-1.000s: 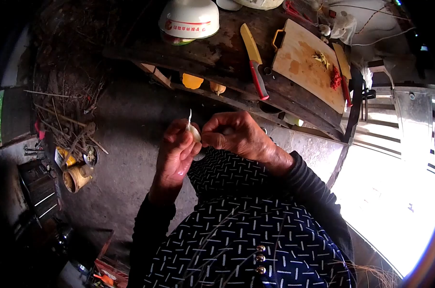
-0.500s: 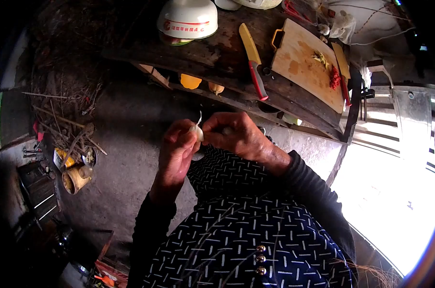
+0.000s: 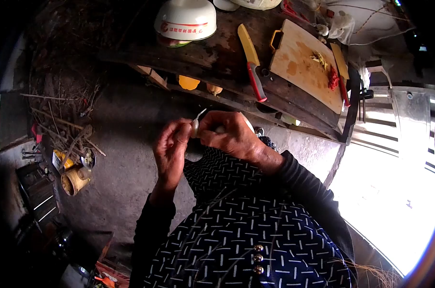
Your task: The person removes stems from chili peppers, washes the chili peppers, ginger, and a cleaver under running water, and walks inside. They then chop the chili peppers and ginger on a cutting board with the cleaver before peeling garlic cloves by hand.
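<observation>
In the head view, a pale garlic clove (image 3: 195, 127) is pinched upright between the thumb and fingers of my left hand (image 3: 171, 146). A thin whitish strip of skin (image 3: 201, 114) sticks up from its top. My right hand (image 3: 234, 137) is closed, its fingertips pressed against the clove's right side. Something small and greyish shows between the curled right fingers, too hidden to name. Behind that hand peeks the edge of a white object (image 3: 248, 122). Both hands are above the floor, in front of the wooden table (image 3: 217, 62).
On the table are a white bowl (image 3: 186, 21), a knife with a red-and-grey handle (image 3: 252, 62), and a cutting board (image 3: 294, 60) with chopped red (image 3: 333, 79) and yellowish pieces (image 3: 318, 59). Another knife (image 3: 341, 67) lies beside the board. Sticks (image 3: 66, 129) and a wooden bucket (image 3: 73, 181) are left.
Both hands have shifted slightly left. The strip on the clove now leans right instead of standing straight. A white edge has appeared behind my right hand.
</observation>
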`<state>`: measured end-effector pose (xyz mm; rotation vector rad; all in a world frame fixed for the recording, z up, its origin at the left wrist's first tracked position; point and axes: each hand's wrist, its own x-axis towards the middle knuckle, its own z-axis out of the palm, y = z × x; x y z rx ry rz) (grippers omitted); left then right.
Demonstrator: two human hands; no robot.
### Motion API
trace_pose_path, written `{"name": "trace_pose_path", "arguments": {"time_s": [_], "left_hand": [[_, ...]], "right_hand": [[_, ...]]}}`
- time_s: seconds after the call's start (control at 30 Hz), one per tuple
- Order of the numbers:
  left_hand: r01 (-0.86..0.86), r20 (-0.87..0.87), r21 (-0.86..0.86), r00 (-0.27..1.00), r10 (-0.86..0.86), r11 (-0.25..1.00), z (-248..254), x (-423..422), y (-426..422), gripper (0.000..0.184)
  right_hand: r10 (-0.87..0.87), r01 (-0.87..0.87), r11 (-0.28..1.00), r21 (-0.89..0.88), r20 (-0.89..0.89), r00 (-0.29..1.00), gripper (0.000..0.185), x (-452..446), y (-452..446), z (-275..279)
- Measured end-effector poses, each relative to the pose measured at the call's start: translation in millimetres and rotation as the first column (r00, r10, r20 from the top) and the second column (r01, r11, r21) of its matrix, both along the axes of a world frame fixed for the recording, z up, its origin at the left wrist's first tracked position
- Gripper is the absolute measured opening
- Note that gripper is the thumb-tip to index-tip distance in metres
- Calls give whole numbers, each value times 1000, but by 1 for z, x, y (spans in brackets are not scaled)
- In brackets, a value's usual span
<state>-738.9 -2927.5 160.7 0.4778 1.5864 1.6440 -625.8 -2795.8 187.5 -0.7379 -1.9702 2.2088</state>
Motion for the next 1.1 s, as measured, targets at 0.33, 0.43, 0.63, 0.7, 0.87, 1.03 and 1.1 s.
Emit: {"name": "trace_pose_path", "arguments": {"time_s": [0.33, 0.43, 0.63, 0.7, 0.87, 1.03, 1.1], "left_hand": [[137, 234, 80, 960, -152, 987, -9, -19, -6, 24], [153, 635, 235, 723, -271, 960, -11, -24, -3, 24], [-1, 770, 422, 527, -358, 906, -12, -21, -6, 21], [99, 642, 371, 691, -332, 923, -7, -26, -7, 21], [-17, 636, 260, 755, -159, 965, 0, -23, -8, 24], [-58, 690, 329, 696, -198, 943, 1, -23, -5, 23], [-89, 730, 353, 649, -215, 931, -7, -23, -6, 22]], "right_hand": [[28, -29, 999, -39, -34, 999, 16, -1, 3, -4], [65, -86, 896, -436, -63, 996, 14, 4, 7, -3], [-57, -94, 621, -778, -164, 985, 15, 18, 9, -4], [50, -91, 802, -591, -84, 995, 15, 16, 13, 1], [188, -189, 932, 311, 33, 982, 19, 20, 11, -2], [89, -92, 978, 189, 27, 996, 19, 24, 5, -20], [63, -63, 988, 142, 6, 998, 18, 27, 6, -29]]}}
